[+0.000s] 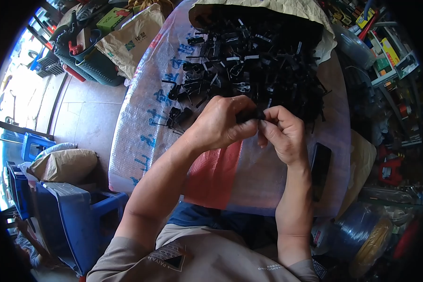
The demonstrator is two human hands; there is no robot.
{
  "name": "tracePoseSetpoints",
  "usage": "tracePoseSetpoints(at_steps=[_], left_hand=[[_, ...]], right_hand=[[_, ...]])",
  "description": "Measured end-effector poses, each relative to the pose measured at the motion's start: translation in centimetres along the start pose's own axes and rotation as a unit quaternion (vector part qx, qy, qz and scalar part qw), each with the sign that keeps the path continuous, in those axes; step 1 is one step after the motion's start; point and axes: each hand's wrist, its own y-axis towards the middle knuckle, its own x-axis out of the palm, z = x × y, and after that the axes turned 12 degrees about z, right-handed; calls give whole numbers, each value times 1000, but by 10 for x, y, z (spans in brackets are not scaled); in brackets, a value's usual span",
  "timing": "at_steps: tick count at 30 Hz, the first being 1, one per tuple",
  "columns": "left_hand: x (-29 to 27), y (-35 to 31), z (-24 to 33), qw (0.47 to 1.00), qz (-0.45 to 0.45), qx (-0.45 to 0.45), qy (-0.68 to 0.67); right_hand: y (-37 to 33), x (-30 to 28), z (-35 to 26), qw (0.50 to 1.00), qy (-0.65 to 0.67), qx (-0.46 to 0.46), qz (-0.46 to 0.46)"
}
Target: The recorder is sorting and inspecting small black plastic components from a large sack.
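Over the near edge of a heap of small black plastic parts [249,70], my two hands meet. My left hand [223,121] is closed around a small black part [254,114], mostly hidden by the fingers. Thumb and forefinger of my right hand [285,134] pinch at the right end of the same part. Its exact kind is too covered to make out. Many pieces in the heap have thin black prongs, and a few show pale strips. A few loose parts [177,115] lie left of my left wrist.
Woven plastic sheeting [136,141] with a red band covers the table. A dark phone-like slab [321,164] lies at its right edge. An open paper sack [310,14] borders the heap. Blue plastic stools [70,221] and a stuffed sack [63,165] stand left; crowded shelves [390,56] rise right.
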Motion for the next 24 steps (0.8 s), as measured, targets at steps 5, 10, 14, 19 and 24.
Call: tracePoseSetpoints(at_steps=[5, 10, 14, 19, 24], left_hand=[[3, 0, 0, 996, 39, 50, 68], [-3, 2, 6, 988, 5, -103, -114], [-20, 15, -22, 895, 6, -156, -418], [-29, 16, -32, 853, 65, -179, -485], [-28, 8, -9, 973, 105, -169, -119]], right_hand=[[-1, 2, 5, 1000, -13, 4, 0], [3, 4, 2, 999, 26, 21, 4], [3, -2, 16, 981, -191, 2, -23], [3, 10, 26, 919, -373, -124, -30], [3, 7, 7, 937, -285, -202, 20]])
